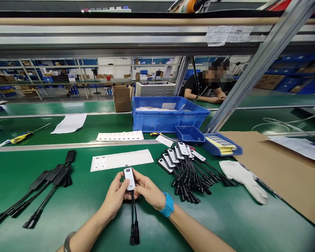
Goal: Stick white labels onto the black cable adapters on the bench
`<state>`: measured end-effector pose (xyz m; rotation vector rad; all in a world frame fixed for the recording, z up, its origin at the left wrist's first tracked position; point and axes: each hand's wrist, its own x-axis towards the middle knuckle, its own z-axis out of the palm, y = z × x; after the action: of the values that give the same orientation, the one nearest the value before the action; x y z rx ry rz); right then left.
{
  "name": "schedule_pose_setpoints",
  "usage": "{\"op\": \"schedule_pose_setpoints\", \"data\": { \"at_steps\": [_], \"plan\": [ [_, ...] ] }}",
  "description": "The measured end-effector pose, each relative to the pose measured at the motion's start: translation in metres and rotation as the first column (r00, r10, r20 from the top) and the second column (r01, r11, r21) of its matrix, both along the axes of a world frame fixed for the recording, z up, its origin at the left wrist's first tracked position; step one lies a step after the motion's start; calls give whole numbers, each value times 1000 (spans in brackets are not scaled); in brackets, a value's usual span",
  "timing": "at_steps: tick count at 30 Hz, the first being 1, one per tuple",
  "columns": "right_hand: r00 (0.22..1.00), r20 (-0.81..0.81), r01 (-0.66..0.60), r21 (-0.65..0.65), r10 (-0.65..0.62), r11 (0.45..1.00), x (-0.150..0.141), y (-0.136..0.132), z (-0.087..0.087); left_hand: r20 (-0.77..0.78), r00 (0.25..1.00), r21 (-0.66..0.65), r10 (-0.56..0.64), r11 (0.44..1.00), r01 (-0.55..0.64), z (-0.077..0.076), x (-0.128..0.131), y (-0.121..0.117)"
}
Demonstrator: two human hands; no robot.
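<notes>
Both of my hands hold one small black controller box (pixel 130 180) with a white label on its face and two black cables hanging toward me. My left hand (pixel 117 190) grips its left side, thumb on the label. From the right, my right hand (pixel 148 190) closes round the other edge, thumb near the lower end. Just beyond lies a white sticker sheet (pixel 126 160) with a few labels at its left end. A heap of labelled controllers (pixel 183 164) with cables rests to the right. On the left lie several black controllers (pixel 54 175) with no white label showing.
Behind stand a large blue bin (pixel 157 120), a small blue tray (pixel 190 134) and another tray (pixel 222 144) with yellow-edged sheets. A white glove (pixel 243 178) and cardboard (pixel 286 175) lie right. A screwdriver (pixel 22 137) lies far left. A metal post (pixel 259 66) slants down; a person (pixel 203 85) sits beyond.
</notes>
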<state>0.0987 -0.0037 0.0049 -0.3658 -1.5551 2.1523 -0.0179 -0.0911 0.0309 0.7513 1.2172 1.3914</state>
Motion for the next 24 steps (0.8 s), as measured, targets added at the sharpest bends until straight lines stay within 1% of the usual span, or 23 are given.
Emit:
{"op": "schedule_pose_setpoints", "data": {
  "at_steps": [7, 10, 14, 24],
  "plan": [
    [999, -50, 20, -2, -20, 1000, 0, -1, 0, 10, 1000, 11, 10, 1000, -10, -3, -1, 1],
    [999, -34, 15, -21, -15, 1000, 0, -1, 2, 3, 1000, 19, 21, 1000, -21, -5, -2, 1],
    [999, -17, 40, 4, -40, 999, -1, -2, 5, 0, 1000, 12, 30, 999, -30, -5, -2, 1],
    [999, -12, 31, 9, -31, 999, 0, -2, 4, -11, 999, 14, 34, 999, -34, -6, 0, 0]
  ]
}}
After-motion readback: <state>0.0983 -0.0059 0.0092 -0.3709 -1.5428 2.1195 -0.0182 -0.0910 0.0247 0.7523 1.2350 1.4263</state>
